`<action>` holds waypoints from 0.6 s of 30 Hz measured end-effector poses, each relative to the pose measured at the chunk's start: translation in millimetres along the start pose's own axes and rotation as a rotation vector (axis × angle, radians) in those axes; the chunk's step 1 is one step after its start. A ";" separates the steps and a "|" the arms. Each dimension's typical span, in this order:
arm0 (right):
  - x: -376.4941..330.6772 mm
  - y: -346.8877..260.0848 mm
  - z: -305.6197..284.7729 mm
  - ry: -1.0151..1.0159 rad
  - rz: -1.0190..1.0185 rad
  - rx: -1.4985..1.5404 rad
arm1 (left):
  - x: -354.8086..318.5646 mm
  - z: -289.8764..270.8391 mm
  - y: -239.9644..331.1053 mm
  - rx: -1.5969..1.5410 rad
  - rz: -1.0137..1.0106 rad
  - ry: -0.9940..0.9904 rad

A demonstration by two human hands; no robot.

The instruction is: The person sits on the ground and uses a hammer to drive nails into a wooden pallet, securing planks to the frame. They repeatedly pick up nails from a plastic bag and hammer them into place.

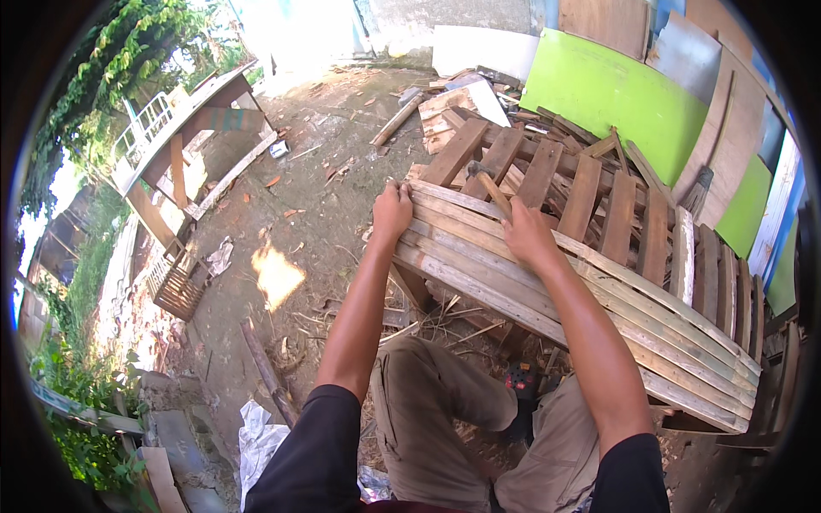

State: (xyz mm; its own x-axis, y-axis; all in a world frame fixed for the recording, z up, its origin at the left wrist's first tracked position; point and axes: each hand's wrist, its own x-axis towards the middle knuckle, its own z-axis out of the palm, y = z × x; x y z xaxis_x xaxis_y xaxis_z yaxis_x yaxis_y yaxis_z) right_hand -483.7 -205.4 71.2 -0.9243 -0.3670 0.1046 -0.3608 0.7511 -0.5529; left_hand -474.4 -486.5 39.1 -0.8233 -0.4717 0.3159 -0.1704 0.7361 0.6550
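My right hand [532,235] is closed around the wooden handle of a hammer [490,185]. Its dark head is raised over the upper edge of a panel of long, pale wooden slats [547,295]. The slats lie side by side in front of me and run from the middle toward the lower right. At their left end, my left hand [392,210] touches the corner with its fingers curled in. Whether those fingers grip the slat's end or pinch something small is hidden. Shorter brown boards [581,197] stand in a spaced row just beyond the panel.
Scrap wood [457,120] lies piled behind the boards, before a bright green sheet [611,85] leaning on the wall. A wooden table frame [178,167] and a slatted crate [178,282] stand at left. Under the panel, by my knees, sits a black and red tool [521,379].
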 end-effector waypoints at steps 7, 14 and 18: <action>8.6 -4.6 10.4 0.074 -0.152 -0.019 | 5.7 8.3 -0.6 0.153 0.157 0.012; 7.0 -11.7 8.1 -0.043 -0.124 0.026 | 10.2 8.5 -2.5 -0.247 -0.053 0.146; 6.9 -12.7 5.6 -0.044 -0.113 0.034 | 20.4 9.1 -16.1 -0.325 -0.071 0.197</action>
State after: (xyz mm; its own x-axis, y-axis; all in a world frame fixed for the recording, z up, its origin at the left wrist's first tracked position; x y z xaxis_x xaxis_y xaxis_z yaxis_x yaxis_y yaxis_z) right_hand -484.9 -220.6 74.3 -0.8713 -0.4727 0.1322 -0.4576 0.6849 -0.5671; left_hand -493.3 -503.5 28.8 -0.6906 -0.6234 0.3666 -0.0169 0.5206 0.8536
